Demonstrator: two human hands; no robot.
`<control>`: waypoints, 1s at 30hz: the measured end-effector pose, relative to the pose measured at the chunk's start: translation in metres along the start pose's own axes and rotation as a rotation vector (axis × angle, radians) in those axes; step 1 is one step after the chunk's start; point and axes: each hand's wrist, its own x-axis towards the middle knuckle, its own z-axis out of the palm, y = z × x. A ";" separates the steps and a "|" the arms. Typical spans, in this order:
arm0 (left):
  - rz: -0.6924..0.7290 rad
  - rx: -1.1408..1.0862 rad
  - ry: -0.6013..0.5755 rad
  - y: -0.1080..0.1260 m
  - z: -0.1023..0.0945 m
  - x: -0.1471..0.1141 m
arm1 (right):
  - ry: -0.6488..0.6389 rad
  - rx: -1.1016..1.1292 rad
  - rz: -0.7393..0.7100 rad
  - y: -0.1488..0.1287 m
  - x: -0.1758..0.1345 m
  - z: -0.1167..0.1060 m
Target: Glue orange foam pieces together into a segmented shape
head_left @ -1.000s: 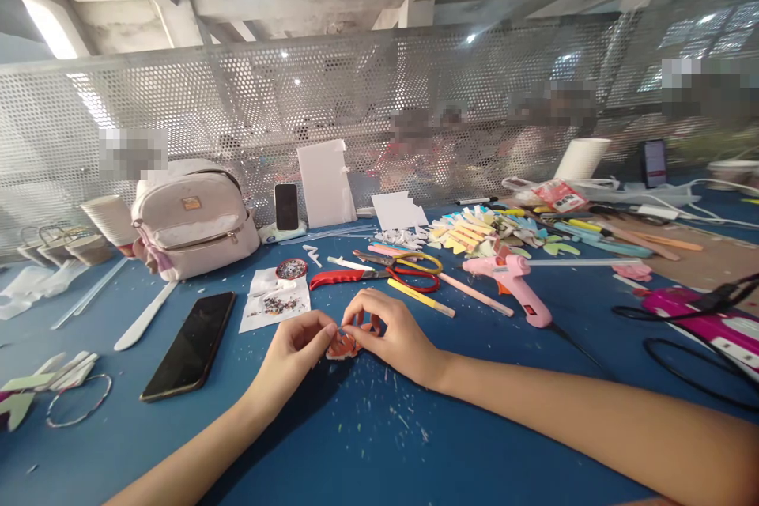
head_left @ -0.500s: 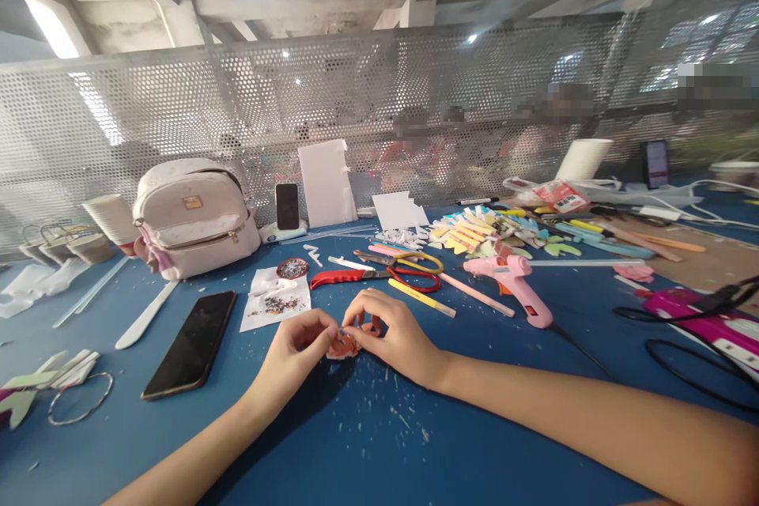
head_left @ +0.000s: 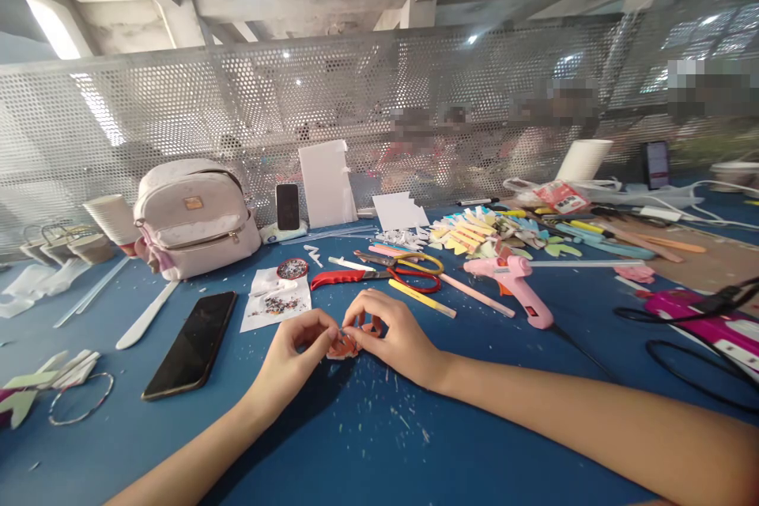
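My left hand (head_left: 303, 341) and my right hand (head_left: 398, 338) meet fingertip to fingertip above the blue table. Between and under them shows a small orange craft piece (head_left: 342, 349) with a pale edge, mostly covered by fingers. The right fingers curl around it, and more orange shows inside their grip. My left thumb and forefinger are pinched together at its left side; whatever is between their tips is too small to make out. Just beyond my hands lie red-handled scissors (head_left: 337, 277) and a white paper (head_left: 254, 308) with tiny coloured bits.
A black phone (head_left: 190, 344) lies left of my hands, near a white plastic knife (head_left: 145, 316). A pink glue gun (head_left: 520, 285) with a cord rests at right. Folded paper pieces (head_left: 474, 231) are heaped behind. A pale backpack (head_left: 193, 217) stands at the back left.
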 end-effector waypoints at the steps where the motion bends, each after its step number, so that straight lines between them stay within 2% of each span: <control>1: 0.005 0.019 0.006 0.001 0.000 0.000 | -0.002 0.000 0.000 0.000 0.000 0.000; 12: 0.087 0.291 0.073 0.006 -0.003 -0.005 | -0.006 0.001 -0.017 0.001 0.000 0.000; 30: 0.206 0.478 0.123 0.005 -0.005 -0.005 | -0.023 0.014 -0.008 0.001 -0.001 0.000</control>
